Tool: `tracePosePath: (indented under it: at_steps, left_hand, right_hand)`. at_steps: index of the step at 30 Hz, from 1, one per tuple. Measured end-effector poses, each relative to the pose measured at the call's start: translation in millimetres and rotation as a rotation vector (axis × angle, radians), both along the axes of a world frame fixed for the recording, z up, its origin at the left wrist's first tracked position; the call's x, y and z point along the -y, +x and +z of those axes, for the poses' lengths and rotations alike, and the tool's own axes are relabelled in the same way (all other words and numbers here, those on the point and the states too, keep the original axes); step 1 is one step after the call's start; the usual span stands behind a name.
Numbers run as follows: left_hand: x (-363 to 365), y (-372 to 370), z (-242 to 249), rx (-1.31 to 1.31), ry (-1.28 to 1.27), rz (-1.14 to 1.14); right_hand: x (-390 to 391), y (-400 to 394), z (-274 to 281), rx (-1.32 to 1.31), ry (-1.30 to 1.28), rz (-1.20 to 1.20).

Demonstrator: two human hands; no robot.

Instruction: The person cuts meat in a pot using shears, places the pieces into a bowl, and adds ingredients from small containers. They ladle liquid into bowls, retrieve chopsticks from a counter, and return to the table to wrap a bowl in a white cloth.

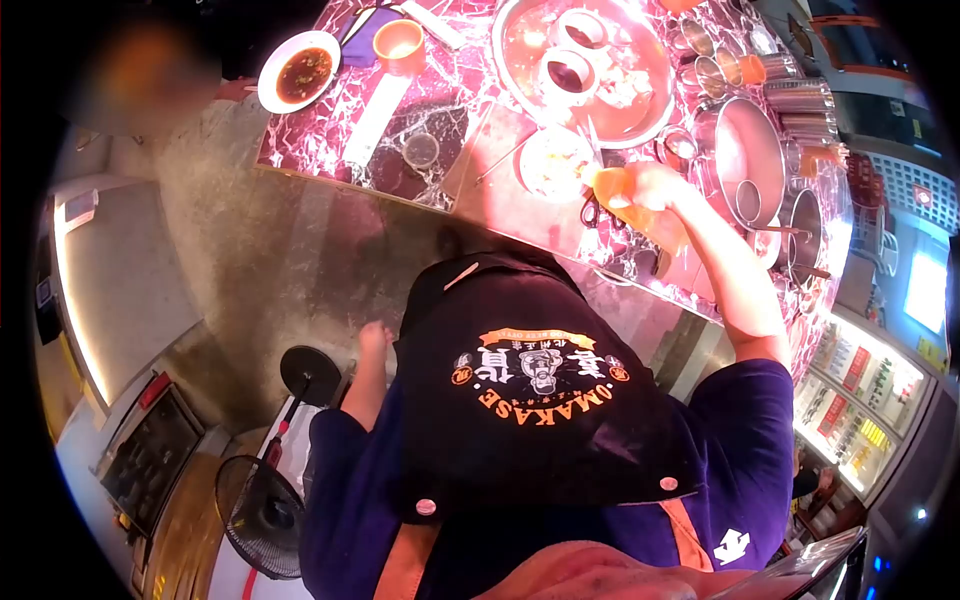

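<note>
My right hand [650, 188] is closed round an orange object [612, 184], its kind blurred by glare. Thin metal tips show just above it, beside a bright plate of food [553, 163]. Below the fingers lie black-handled scissors [590, 211] on the board. Close behind the plate stands a large metal basin [512, 75] with chunks of food and two cups of dark liquid [566, 72] in it. My left hand [375, 336] hangs low beside my apron, away from the counter, its fingers curled with nothing visible in them.
On the marbled counter [310, 140] are a white bowl of dark sauce [304, 76], an orange cup [399, 45] and a small clear dish [421, 150]. A metal pot [750, 150] and several steel cups stand at the right. A fan [262, 515] is at lower left; another person is partly visible upper left.
</note>
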State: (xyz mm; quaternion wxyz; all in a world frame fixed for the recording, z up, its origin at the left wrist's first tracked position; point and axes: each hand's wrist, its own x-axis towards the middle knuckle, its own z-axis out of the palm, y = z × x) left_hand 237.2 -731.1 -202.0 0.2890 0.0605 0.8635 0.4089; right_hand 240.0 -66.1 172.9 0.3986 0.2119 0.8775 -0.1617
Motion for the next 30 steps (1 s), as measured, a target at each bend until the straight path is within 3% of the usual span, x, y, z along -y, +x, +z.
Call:
tracePosePath:
  at_steps: [1, 3, 5, 6, 7, 8, 9, 10, 11, 12, 13, 14, 15, 18, 20, 23, 24, 25, 28, 29, 30]
  left_hand:
    - [11.0, 14.5, -11.3, -0.023, 0.031, 0.064]
    - [30.4, 34.1, -44.7, 0.667, 0.148, 0.599]
    - [28.7, 11.0, -13.1, 0.912, 0.049, 0.258]
    - [8.5, 14.9, -23.5, 0.908, 0.061, 0.252]
    - [-9.9, 26.8, -36.3, 0.76, 0.133, 0.542]
    - [-17.0, 38.1, -40.8, 0.587, 0.192, 0.839]
    - [-29.2, 30.8, -39.7, 0.674, 0.24, 0.867]
    - [-52.5, 19.6, 4.9, 0.421, 0.148, 0.48]
    - [-66.4, 12.3, 10.4, 0.503, 0.295, 0.596]
    - [-104.4, -10.3, 63.1, 0.698, 0.279, 0.899]
    - [-116.5, -19.0, 70.1, 0.663, 0.282, 0.875]
    - [-141.7, -26.5, 95.9, 0.567, 0.248, 0.921]
    - [-152.1, -30.6, 107.1, 0.54, 0.324, 0.916]
    - [-169.5, -36.8, 122.4, 0.468, 0.272, 0.88]
    - [-173.6, -32.1, 125.2, 0.47, 0.253, 0.88]
    - [-184.0, -27.5, 132.3, 0.453, 0.199, 0.879]
    - [-183.0, -26.4, 126.9, 0.42, 0.218, 0.807]
    - [-186.8, -30.7, 126.8, 0.386, 0.241, 0.736]
    - [-224.4, -49.3, 152.3, -0.043, 0.151, 0.333]
    - [-242.9, -58.8, 171.6, -0.215, 0.086, 0.169]
    - [-260.5, -66.7, 188.0, -0.231, 0.054, 0.103]
  right_hand:
    - [-0.8, 3.2, 4.6, -0.019, -0.015, -0.011]
    - [-13.4, 28.8, -0.5, -0.117, -0.08, -0.129]
    - [-22.0, 48.5, 16.4, -0.333, -0.211, -0.395]
    - [-45.6, 63.7, -3.4, -0.487, -0.393, -0.671]
    - [-66.4, 69.4, -11.2, -0.71, -0.418, -0.73]
    - [-79.0, 69.2, 0.1, -0.834, -0.198, -0.777]
    - [-143.2, 82.1, -44.8, -0.933, 0.023, -0.66]
    - [-136.6, 64.5, -21.1, -1.046, 0.041, -0.862]
    - [-165.2, 58.6, -28.7, -1.167, -0.008, -0.927]
    - [-197.8, 55.9, -48.5, -1.284, 0.057, -0.916]
    - [-206.3, 47.3, -50.7, -1.382, -0.098, -1.023]
    - [-232.9, 43.3, -75.7, -1.467, 0.027, -0.997]
    - [-250.7, 42.0, -90.2, -1.399, 0.225, -0.905]
    - [-257.0, 30.9, -117.8, -1.322, 0.305, -0.837]
    - [-237.9, 27.8, -136.7, -1.005, 0.838, -0.902]
    - [-234.8, 33.6, -139.6, -1.091, 0.634, -0.982]
    - [-220.5, 33.8, -115.1, -1.074, 0.524, -0.955]
    - [-223.2, 35.5, -121.2, -1.085, 0.602, -0.969]
    - [-226.7, 48.7, -130.9, -1.064, 0.737, -0.9]
    - [-227.7, 59.7, -136.0, -1.109, 0.61, -0.94]
    - [-218.1, 69.2, -137.4, -1.192, 0.676, -0.868]
